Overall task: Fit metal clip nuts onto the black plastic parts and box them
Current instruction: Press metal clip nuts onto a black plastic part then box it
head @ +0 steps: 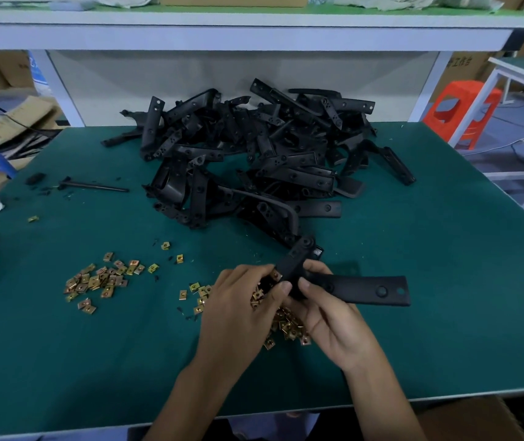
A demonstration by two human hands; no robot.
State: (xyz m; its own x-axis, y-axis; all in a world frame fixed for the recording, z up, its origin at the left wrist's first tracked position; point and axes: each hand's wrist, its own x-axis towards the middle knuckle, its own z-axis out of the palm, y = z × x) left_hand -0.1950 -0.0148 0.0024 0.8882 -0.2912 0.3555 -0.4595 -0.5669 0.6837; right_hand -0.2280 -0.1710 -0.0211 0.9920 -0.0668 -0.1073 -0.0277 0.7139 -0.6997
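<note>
Both curled: L hand (241,300) pinches clip nut (275,275) at blk part (365,289), R hand (327,313) grips it.

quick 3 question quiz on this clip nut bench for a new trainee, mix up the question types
1. True or false: the right hand holds a black plastic part.
2. Where on the green table is the pile of black parts? A) towards its far edge B) at its near edge C) at its far left corner
3. Fill in: the left hand pinches a ___ against that part.
Key: 1 true; 2 A; 3 clip nut.
</note>
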